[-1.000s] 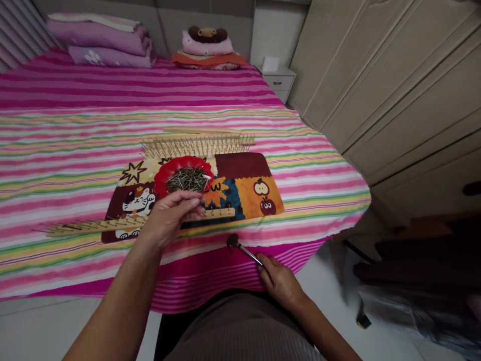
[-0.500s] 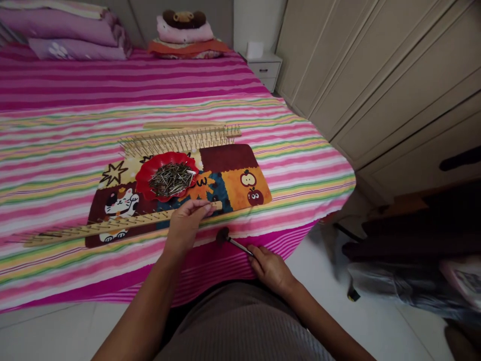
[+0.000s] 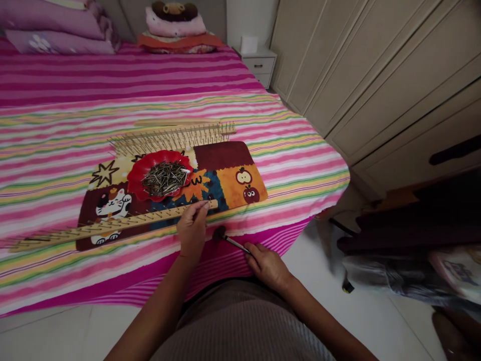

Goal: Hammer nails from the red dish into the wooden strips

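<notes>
My left hand (image 3: 193, 223) is closed in a pinch above the right end of a narrow wooden strip (image 3: 141, 219). Between its fingertips is what looks like a nail, mostly hidden by the fingers. Several nails stand in a row along the strip, some of them tilted. A hammer (image 3: 235, 243) with a dark head is in my right hand (image 3: 268, 265), its head low by the bed's front edge. Behind the strip, a red scalloped bowl (image 3: 135, 176) holds a heap of loose nails (image 3: 165, 178).
A patterned mat (image 3: 218, 155) lies under the bowl on the striped bedspread (image 3: 300, 165). Farther back are more wooden strips (image 3: 173, 138) bristling with nails and a bare strip (image 3: 169, 122). Folded bedding (image 3: 60, 30) is stacked at the far end. Wardrobe doors (image 3: 356, 65) line the right side.
My left hand has turned more upright, its fingertips pinched near the strip's right end. The hammer has stayed low in my right hand. The whole view has shifted slightly.
</notes>
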A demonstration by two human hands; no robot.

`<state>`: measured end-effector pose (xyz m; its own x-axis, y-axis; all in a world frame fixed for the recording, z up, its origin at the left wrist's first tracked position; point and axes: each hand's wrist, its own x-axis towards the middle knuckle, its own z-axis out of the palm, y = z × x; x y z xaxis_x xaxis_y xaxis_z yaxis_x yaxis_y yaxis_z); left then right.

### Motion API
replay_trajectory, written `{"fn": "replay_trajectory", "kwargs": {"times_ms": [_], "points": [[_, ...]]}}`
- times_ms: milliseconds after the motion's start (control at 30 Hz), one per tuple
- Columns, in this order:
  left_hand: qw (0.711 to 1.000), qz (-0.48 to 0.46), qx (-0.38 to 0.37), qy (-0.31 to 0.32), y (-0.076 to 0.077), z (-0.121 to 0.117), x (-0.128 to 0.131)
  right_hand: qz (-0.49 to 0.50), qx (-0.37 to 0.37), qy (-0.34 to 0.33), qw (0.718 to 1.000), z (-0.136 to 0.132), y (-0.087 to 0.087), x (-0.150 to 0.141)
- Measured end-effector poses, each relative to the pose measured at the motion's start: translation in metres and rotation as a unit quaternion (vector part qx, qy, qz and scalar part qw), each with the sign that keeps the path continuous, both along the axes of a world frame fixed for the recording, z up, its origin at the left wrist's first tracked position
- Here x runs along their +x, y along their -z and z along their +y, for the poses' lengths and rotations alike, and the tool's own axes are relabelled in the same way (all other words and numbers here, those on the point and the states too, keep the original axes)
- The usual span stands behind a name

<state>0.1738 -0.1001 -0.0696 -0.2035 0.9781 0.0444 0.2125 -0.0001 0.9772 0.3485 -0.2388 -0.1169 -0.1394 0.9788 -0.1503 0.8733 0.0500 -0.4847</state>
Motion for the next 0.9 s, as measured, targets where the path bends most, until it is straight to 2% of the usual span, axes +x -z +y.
{"fn": "replay_trajectory", "kwargs": {"times_ms": [133,533,733,900], "points": [[0.997,-0.069,-0.04,0.001,-0.003,-0.001,0.006,-0.001,-0.008,-0.002,1.0,0.0,0.0,0.0],[0.999,-0.038,-0.034,0.005,0.002,-0.004,0.01,-0.008,0.0,0.003,1.0,-0.001,-0.001,0.0],[0.997,-0.076,-0.012,-0.006,0.012,-0.003,0.013,-0.006,-0.006,0.007,1.0,-0.001,-0.002,0.0],[0.991,-0.13,-0.018,-0.026,0.014,-0.005,0.018,-0.005,-0.017,0.006,1.0,0.0,-0.002,0.0]]}}
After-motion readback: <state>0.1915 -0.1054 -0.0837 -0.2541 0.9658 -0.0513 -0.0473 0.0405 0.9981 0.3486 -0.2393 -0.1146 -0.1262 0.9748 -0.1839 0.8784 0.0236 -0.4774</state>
